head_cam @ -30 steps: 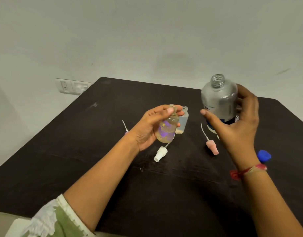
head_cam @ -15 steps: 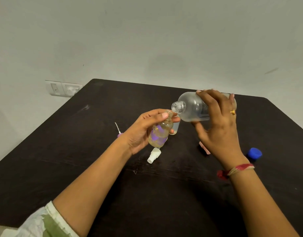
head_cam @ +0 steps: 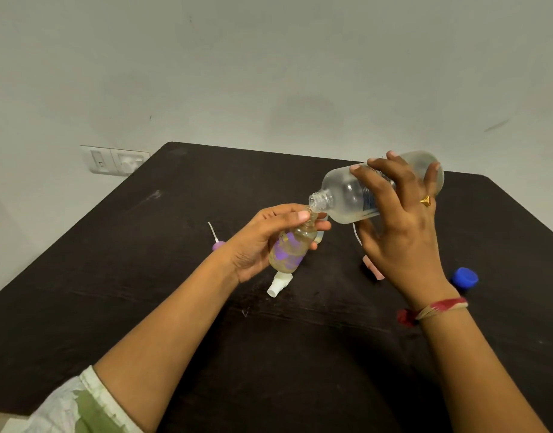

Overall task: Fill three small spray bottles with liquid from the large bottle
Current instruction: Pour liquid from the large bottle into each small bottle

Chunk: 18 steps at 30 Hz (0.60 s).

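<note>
Finding: pour in progress on one small bottle.

Left hand point(head_cam: 262, 242): fingers and thumb curled round the small spray bottle point(head_cam: 289, 254), gripping near its neck. The bottle is lifted off the table point(head_cam: 175, 339) and leaned toward the right hand, evidently to bring its narrow mouth up under the spout. It holds yellowish liquid, and purple markings show through it.

Right hand point(head_cam: 403, 232): wrapped over the body of the large bottle point(head_cam: 340, 198), fingers spread across the top, thumb beneath. The bottle lies nearly level, its neck dipped toward the left hand and its open mouth just at the small bottle's mouth. Liquid pools along its lower side. The spread grip appears chosen to control the tilt. Whether liquid is passing cannot be told.

Loose parts: a white spray head point(head_cam: 279, 282) lies just below the left hand, a pink spray head point(head_cam: 373, 270) is partly hidden under the right hand, and a purple spray head point(head_cam: 218, 244) lies outside the left wrist. The blue cap point(head_cam: 464, 276) sits outside the right wrist. All appear kept out of the pouring path.

A second small bottle point(head_cam: 321, 237) stands just beyond the left fingertips, mostly hidden. A third is not visible.

Risk: two narrow mouths held in mid-air; spillage is likely if either hand drifts
</note>
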Available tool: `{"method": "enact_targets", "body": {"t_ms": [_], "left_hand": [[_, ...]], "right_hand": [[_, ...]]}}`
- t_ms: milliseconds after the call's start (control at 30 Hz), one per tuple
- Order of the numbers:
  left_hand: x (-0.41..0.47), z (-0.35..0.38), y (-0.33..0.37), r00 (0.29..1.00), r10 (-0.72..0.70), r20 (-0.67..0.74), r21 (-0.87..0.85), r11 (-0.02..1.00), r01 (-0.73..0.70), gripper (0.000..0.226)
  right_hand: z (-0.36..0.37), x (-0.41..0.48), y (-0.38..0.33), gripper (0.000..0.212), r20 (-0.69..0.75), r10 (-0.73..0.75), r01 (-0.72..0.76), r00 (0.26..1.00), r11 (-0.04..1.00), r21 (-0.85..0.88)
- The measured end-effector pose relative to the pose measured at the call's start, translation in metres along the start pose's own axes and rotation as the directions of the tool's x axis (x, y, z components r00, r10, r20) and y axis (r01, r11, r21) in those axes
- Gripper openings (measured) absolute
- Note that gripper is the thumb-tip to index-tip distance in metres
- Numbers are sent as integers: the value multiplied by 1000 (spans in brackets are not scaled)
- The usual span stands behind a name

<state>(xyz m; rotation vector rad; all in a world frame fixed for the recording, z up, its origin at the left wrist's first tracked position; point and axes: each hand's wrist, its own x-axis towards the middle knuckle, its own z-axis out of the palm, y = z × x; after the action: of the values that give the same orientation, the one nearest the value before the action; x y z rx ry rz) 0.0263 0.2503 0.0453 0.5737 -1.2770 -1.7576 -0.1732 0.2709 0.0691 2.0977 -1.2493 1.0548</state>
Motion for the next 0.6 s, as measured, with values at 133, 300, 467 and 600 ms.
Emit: {"method": "enact_targets", "body": {"t_ms": [133,300,467,600], "left_hand": [[0,-1,0,1000,-11,18,4,1000,11,20],[0,-1,0,999,-32,33,-7,999,32,32],[-1,0,1,996,-26,82,-34,999,29,41],[-1,1,2,996,-33,87,-33,999,36,43]], "right_hand": [[0,1,0,74,-17,-12,12,1000,1000,-15],[0,0,0,75,-24,-22,21,999,999,-23],[2,1,1,74,-31,-23,22,999,999,-26],[2,0,2,74,-37,-30,29,999,999,-37]]}}
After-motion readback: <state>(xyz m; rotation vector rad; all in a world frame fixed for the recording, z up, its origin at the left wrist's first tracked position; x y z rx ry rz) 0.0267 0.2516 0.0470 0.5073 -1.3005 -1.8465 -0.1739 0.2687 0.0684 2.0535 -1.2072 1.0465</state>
